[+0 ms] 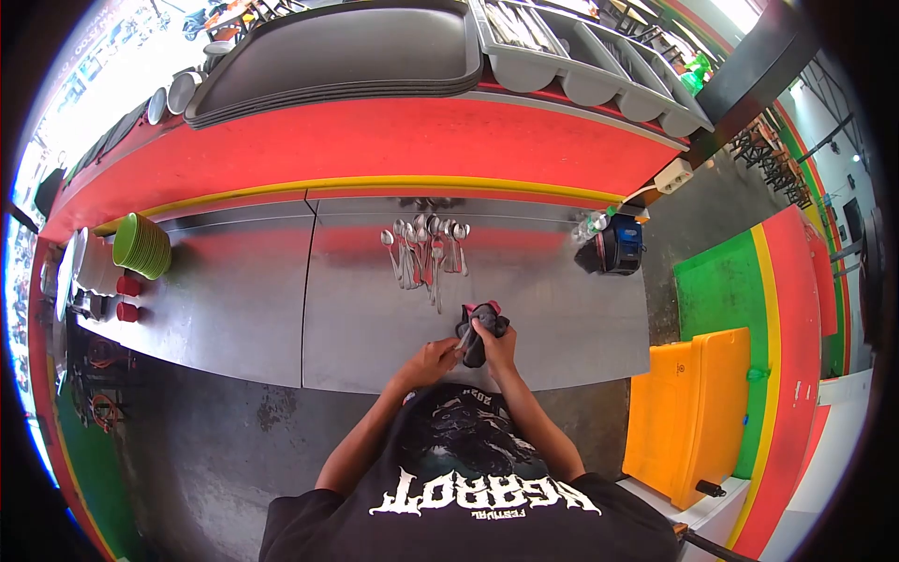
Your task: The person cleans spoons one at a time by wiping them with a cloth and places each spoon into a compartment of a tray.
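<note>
My right hand is closed around a bunched dark cloth with some red at its top, close to the front edge of the steel counter. Just beside it, my left hand is closed in a pinch on the end of a thin piece of metal cutlery. The other end of that piece meets the cloth, and its kind cannot be made out. Beyond both hands, a loose bunch of spoons and forks lies on the steel counter.
Green plates and red cups stand at the left. A dark blue-and-black item and a plastic bottle sit at the right. Stacked trays and a cutlery holder top the red ledge. A yellow bin stands right.
</note>
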The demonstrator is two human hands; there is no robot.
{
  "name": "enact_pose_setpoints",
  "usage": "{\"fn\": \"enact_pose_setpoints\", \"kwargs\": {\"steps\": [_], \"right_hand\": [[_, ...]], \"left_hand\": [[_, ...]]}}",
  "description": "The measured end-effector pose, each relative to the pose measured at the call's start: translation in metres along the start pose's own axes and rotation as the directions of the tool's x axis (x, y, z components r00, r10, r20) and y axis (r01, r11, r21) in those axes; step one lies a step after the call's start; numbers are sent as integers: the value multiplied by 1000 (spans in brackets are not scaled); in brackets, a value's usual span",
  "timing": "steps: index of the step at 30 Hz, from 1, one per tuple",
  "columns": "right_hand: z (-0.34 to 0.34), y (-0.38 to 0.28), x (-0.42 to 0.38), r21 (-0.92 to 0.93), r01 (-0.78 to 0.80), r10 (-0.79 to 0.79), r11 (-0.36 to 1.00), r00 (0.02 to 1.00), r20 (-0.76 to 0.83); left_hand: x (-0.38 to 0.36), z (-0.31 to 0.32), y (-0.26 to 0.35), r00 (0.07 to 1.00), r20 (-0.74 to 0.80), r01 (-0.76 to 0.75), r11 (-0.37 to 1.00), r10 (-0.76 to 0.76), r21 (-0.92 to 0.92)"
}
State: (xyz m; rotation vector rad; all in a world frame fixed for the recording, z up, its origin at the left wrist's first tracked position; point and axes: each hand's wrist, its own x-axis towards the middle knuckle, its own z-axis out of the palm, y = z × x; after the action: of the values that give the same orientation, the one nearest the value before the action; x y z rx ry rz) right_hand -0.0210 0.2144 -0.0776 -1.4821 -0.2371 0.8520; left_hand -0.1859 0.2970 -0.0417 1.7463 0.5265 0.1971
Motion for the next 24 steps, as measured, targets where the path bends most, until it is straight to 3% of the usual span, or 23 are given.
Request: {"fn": "enact_pose_setpoints", "kwargs": {"steps": [6,10,12,16,20,24], "right_hand": [[-9,4,11,-85,145,-151,986,987,-59],[-15,-3,25,75,94,-80,993,981,-178],[-23,-8,34,206,72,-19,976,968,-251],[-43,-24,30,436,-17,7,900,1000,23],[-51,-23,4,412,-225,102,883,949,298],[-31,-25,-32,264,-213,90,940,907,411]], "left_hand": [[-11,4,-6,999,38,-11,1000,10,11],[-17,15,-9,994,85,74,994,-67,-74],[-21,24,-6,995,79,80,976,-66,-200],[-21,33,9,993,-52,82,936,-106,-344],[-13,35,14,978,-160,71,939,-131,-336],[-6,37,13,984,-138,77,964,-115,-252]]}}
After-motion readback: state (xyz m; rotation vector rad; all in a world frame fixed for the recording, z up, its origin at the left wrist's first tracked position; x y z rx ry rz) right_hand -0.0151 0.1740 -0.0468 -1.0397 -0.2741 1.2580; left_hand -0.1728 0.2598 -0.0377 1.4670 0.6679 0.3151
